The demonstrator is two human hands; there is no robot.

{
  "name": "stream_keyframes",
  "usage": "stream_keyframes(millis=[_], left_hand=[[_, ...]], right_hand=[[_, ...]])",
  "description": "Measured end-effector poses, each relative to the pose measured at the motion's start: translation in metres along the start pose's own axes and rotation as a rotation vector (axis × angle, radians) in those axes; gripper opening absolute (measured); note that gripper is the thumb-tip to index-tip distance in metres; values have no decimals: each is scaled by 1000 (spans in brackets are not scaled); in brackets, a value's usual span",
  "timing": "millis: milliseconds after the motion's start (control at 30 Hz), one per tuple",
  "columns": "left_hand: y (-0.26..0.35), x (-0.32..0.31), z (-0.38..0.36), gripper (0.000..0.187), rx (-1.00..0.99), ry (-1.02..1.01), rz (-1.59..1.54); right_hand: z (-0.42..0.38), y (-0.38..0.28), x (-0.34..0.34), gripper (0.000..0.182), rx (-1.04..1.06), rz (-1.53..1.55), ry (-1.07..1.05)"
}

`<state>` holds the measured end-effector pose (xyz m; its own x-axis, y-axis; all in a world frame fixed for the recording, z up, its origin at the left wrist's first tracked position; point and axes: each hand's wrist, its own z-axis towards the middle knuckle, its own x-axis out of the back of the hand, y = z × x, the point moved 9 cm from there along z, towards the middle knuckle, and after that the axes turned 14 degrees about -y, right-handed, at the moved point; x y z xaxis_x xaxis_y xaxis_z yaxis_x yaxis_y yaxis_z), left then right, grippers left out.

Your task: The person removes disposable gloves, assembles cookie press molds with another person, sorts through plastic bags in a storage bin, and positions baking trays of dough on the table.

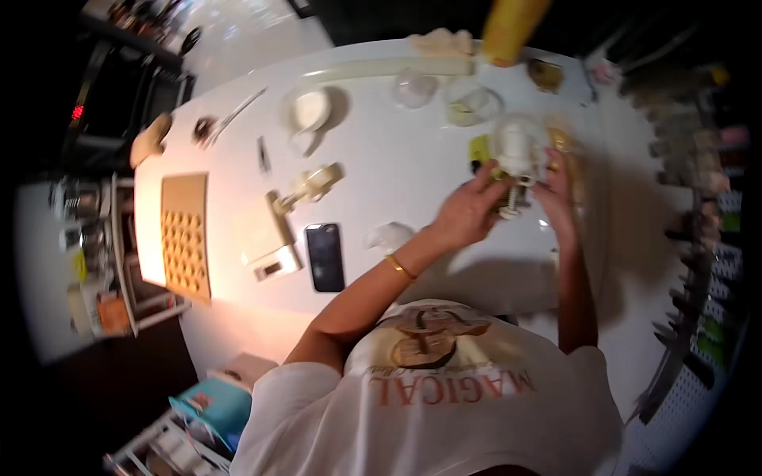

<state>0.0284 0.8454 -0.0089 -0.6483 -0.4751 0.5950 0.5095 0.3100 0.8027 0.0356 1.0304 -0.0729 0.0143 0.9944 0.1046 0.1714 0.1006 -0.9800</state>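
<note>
Near the table's right side, my left hand [470, 208] and my right hand [557, 189] close in from either side on a white cylindrical device [517, 147] with a ridged rod at its lower end. Blur hides its exact kind. My left fingers are bent against its lower left. On the other side, my right fingers curl around the edge. A clear round shape surrounds its top. Just left of the device lies a small yellow-green item [479, 148]. A crumpled clear piece [389, 236] rests beside my left forearm.
On the white table [381, 159] are a phone [324, 258], a small scale [278, 262], a cream-coloured tool [313, 182] and a white cup [309, 108]. A board [186, 193] at left carries many small dough pieces. Clear containers [414, 87] and a yellow cylinder [512, 30] stand at the back.
</note>
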Motion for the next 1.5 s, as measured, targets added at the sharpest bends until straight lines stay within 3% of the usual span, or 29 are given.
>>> stream_keyframes(millis=[33, 233, 300, 333, 433, 533, 633, 733, 867, 900, 967, 1033, 1067, 1133, 1233, 1400, 1500], left_hand=[[2, 4, -7, 63, -13, 29, -17], [10, 17, -46, 49, -8, 13, 161], [5, 23, -66, 52, 30, 61, 187], [3, 23, -76, 52, 19, 59, 180], [-43, 27, -115, 56, 292, 149, 15], [-77, 54, -166, 48, 354, 460, -181], [-95, 70, -199, 39, 416, 459, -173], [-123, 72, -223, 32, 480, 581, -344], [-108, 80, -216, 30, 517, 465, -159], [-107, 77, -214, 30, 515, 465, -163], [-82, 79, -202, 33, 431, 441, 157], [-77, 71, -191, 36, 434, 379, 175], [-75, 69, -187, 37, 429, 359, 168], [-76, 66, -185, 37, 438, 347, 161], [-88, 66, -185, 36, 449, 291, 183], [-100, 60, -186, 36, 434, 242, 153], [-98, 63, -186, 36, 374, 291, 268]], right_hand=[[-9, -2, -4, 65, -134, 91, 28], [-43, 2, -55, 73, -328, -61, -67], [-54, 3, -92, 72, -340, 126, -51], [-53, 7, -111, 73, -285, 176, -79], [-37, 44, -161, 73, -12, 96, -75], [-23, 33, -210, 71, 72, 71, -62], [-18, 50, -227, 70, -104, -169, -64], [-23, 11, -230, 66, 151, -595, 9], [-33, -25, -233, 57, 211, -815, 46], [-31, -18, -236, 52, 127, -853, -14], [-31, -12, -239, 47, 40, -888, -75], [-29, -7, -241, 44, -69, -838, -161], [-30, -10, -240, 44, -68, -838, -159], [-39, -39, -245, 43, 190, -957, -77], [-37, -56, -242, 40, 259, -902, -39], [-18, -63, -243, 42, 250, -939, 3], [-8, -34, -238, 44, 172, -856, -59]])
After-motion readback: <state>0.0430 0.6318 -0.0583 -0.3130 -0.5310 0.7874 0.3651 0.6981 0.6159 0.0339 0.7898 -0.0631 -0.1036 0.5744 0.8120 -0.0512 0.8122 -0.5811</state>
